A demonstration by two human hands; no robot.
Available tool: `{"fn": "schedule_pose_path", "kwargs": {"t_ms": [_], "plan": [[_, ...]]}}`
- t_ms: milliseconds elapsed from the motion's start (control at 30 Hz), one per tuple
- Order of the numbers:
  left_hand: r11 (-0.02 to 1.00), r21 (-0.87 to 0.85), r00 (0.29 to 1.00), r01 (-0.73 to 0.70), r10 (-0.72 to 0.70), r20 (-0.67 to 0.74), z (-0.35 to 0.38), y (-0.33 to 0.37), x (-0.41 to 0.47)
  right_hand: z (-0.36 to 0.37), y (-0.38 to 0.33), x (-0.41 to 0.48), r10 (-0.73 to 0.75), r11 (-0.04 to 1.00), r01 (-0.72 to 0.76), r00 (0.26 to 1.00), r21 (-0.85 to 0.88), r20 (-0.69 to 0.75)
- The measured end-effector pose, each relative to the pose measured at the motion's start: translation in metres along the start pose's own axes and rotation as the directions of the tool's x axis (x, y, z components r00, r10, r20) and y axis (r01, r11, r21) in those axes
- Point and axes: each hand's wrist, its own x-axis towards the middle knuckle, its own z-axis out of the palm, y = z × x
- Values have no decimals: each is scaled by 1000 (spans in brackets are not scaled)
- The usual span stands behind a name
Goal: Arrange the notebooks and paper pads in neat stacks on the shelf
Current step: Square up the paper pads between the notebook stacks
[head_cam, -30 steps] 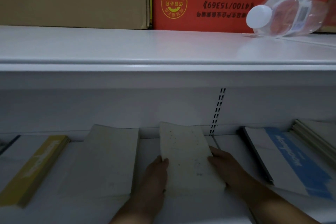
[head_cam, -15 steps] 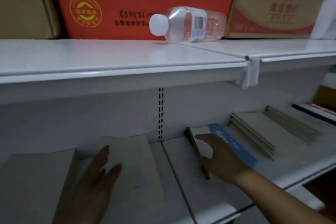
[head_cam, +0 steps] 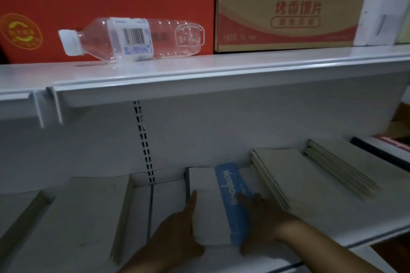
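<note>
We look into a dim white shop shelf. At six o'clock in the view, a blue-banded paper pad (head_cam: 208,206) lies flat on the lower shelf (head_cam: 355,226), one short end toward the back wall. Our left hand (head_cam: 177,237) stands on edge against the pad's nine o'clock side, fingers straight and together, holding nothing. Our right hand (head_cam: 264,221) lies flat on the three o'clock side, over the blue band, with its fingers straight and spread. Neither hand grips the pad.

We judge the step to be squaring this pad between the two palms. To do it well, we should press both sides evenly so the sheets line up. We should keep the long edges parallel with the neighbouring stacks, and slide rather than lift so nothing fans out. A grey notebook stack (head_cam: 295,186) sits just beside the pad at three o'clock, and a careless push could knock it askew. At eight o'clock lies a plain grey pad stack (head_cam: 88,215), with bare shelf between it and our pad.

On the upper shelf (head_cam: 221,68), a clear plastic bottle (head_cam: 133,39) lies on its side at eleven o'clock, its white cap pointing to nine o'clock. We cannot tell whether it holds water. Behind it stand a red carton (head_cam: 106,2) and, at one o'clock, a tan carton (head_cam: 288,6). What is inside either carton is hidden.
</note>
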Motion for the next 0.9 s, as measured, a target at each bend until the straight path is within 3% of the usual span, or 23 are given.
{"fn": "schedule_pose_path", "kwargs": {"t_ms": [100,233,333,400,500,633,900], "plan": [[1000,17,1000,17,-16,-14,2,7,7,-11,10,10,-76,997,75,997,-34,-26],[996,62,995,62,-57,-80,1,14,13,-21,17,16,-167,984,169,985,63,-37],[996,-22,992,81,-83,-95,-1,19,9,-20,22,17,-193,972,197,980,128,-45],[994,-66,990,88,-95,-109,-1,18,6,-13,19,14,-219,974,222,975,54,-47],[994,-31,989,104,-107,-103,1,14,11,-5,9,7,-220,975,220,975,2,0],[998,30,998,48,-47,-46,-2,13,12,-9,10,12,-239,971,236,968,-45,-78],[996,88,999,23,-20,-25,-11,10,19,-9,27,10,-221,967,240,956,82,-195]]}}
